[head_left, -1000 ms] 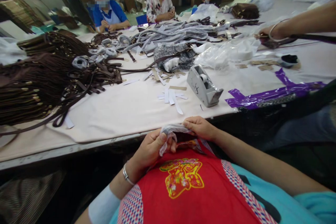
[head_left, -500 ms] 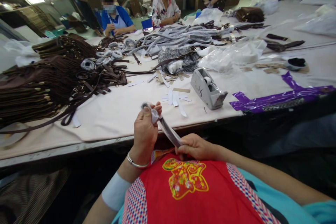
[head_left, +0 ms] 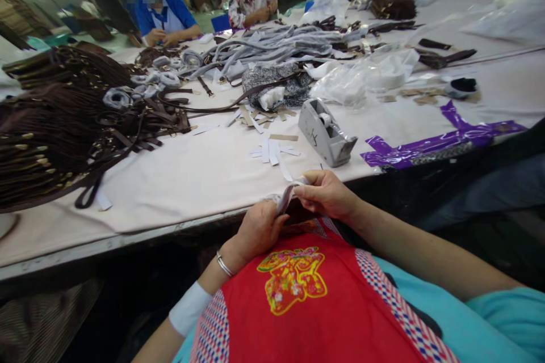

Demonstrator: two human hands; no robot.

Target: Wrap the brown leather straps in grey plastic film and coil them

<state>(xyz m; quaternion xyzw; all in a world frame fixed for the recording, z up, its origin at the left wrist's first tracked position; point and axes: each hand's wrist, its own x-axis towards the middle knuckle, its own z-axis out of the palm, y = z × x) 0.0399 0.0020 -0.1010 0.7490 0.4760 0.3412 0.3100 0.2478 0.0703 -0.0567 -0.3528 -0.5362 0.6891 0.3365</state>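
By the near edge of the cluttered table [head_left: 187, 184], a strap [head_left: 286, 198] bends between the left hand [head_left: 260, 228] – closed round it – and the right hand [head_left: 327, 195], pinching it. It looks light and pliant, perhaps slippery; best pinched firmly at two nearby spots.

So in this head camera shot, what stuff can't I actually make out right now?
All in the head view:
- How far the pale strip runs: hidden by the left hand and right hand.
- The left side of the dark brown stack: cut off by the left edge.
- What the person in blue holds, if anything: too small.
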